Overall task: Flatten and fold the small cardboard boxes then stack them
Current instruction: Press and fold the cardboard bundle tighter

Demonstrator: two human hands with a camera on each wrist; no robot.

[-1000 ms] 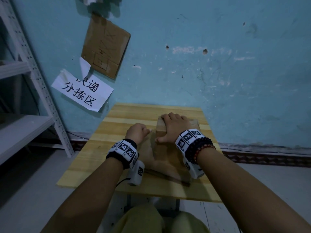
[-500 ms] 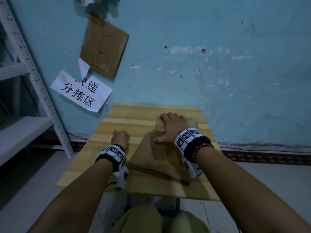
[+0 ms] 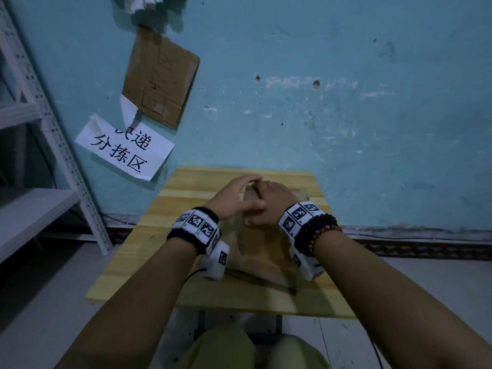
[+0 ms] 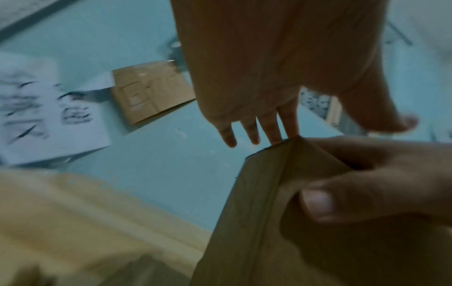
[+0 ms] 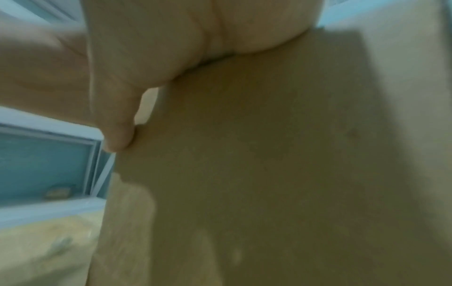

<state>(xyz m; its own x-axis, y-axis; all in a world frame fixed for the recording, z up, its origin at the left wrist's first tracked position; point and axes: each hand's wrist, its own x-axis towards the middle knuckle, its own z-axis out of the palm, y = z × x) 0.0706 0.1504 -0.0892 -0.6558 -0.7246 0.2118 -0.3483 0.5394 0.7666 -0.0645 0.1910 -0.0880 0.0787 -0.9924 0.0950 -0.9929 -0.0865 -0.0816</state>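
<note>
A flattened brown cardboard box [image 3: 255, 251] lies on the small wooden table [image 3: 186, 288]. My right hand [image 3: 274, 201] lies on its far half, thumb on the face and fingers curled over the far edge. In the left wrist view the right hand [image 4: 379, 183] grips the raised far end of the box [image 4: 257, 232]. My left hand [image 3: 234, 195] reaches over from the left with straight fingers [image 4: 274, 139] that touch the box's far corner. In the right wrist view my palm [image 5: 159, 48] rests on the cardboard [image 5: 269, 174], and the thumb tip [image 5: 117, 135] sits at its left edge.
The table stands against a blue wall that carries a white paper sign [image 3: 125, 150] and a taped cardboard piece [image 3: 159, 75]. A white metal shelf rack [image 3: 53, 129] stands at the left. My knees [image 3: 239, 350] are under the table's near edge.
My left hand was a fist at the box's left side. It has moved forward and right, opened, and now reaches the box's far corner. The right hand stays on the box.
</note>
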